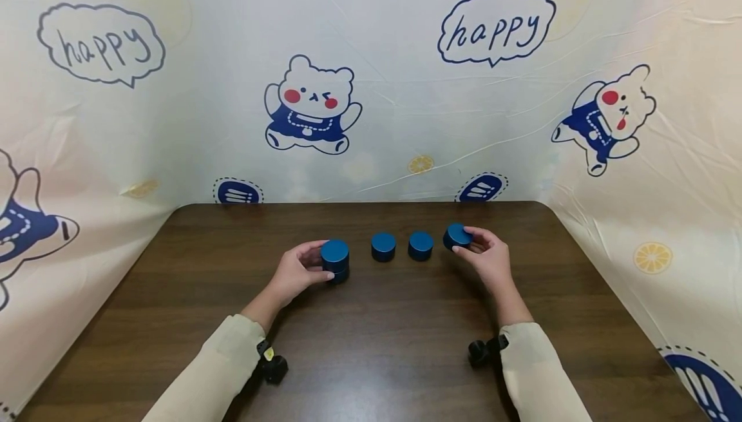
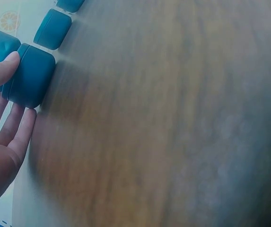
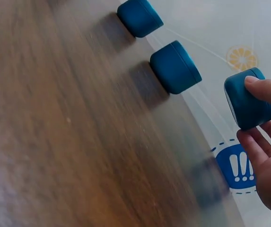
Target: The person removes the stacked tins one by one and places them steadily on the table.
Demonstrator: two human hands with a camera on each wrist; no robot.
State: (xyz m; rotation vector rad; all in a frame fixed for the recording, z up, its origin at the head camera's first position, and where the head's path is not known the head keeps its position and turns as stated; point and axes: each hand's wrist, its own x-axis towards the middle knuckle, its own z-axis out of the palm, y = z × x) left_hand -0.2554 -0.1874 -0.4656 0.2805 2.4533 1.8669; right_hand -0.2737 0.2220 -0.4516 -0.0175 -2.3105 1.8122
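Observation:
Two short blue cylinders stand stacked left of centre on the table, an upper cylinder (image 1: 335, 251) on a lower cylinder (image 2: 31, 75). My left hand (image 1: 294, 272) grips this stack from the left, thumb at the near side and fingers behind. To the right, my right hand (image 1: 489, 258) pinches another blue cylinder (image 1: 456, 236) between thumb and fingers. That one is off the table and slightly tilted, with its pale bottom edge showing in the right wrist view. Between the hands, two more blue cylinders (image 1: 383, 247) (image 1: 420, 246) stand upright, apart from each other. Each has a seam near its top.
The brown wooden table (image 1: 371, 332) has its far edge just behind the cylinders. A pale printed cloth (image 1: 394, 87) hangs behind and at both sides. Black wrist cameras (image 1: 275, 369) (image 1: 478, 353) sit at both sleeve cuffs.

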